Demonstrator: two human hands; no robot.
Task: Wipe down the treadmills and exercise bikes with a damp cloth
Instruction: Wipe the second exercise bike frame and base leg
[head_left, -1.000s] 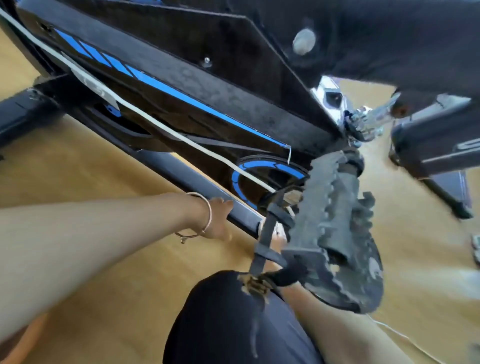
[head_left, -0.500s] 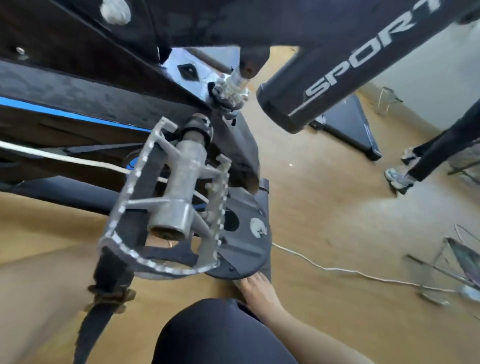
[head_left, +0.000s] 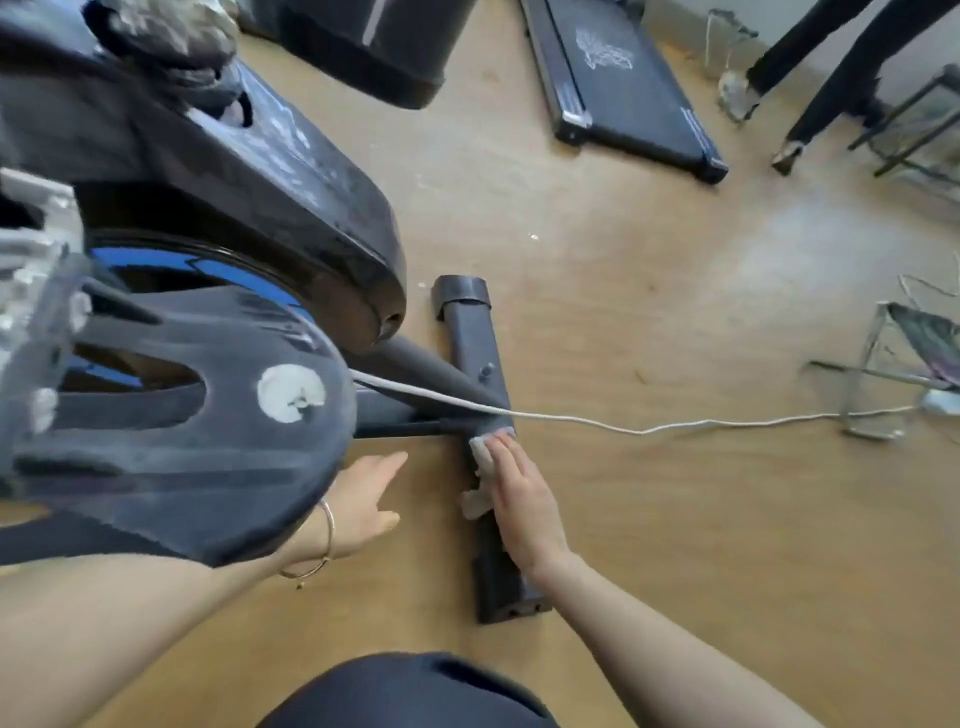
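Wood floor (head_left: 675, 519) | bike (head_left: 260, 171) at 10 o'clock | right hand (head_left: 524, 499) flat, pressing cloth (head_left: 480, 467) on base bar (head_left: 472, 332) at 6 | left hand (head_left: 363, 499) spread wide, at 7 | step: wiping bar | next: probably slide cloth toward 12, keeping pressure.

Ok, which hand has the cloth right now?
The right hand, pressing the cloth flat onto the bike's floor bar. The left hand holds nothing, its fingers straight, beside the bar.

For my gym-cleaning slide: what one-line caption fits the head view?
Right hand presses a cloth onto the floor bar of the exercise bike, left hand open beside it.
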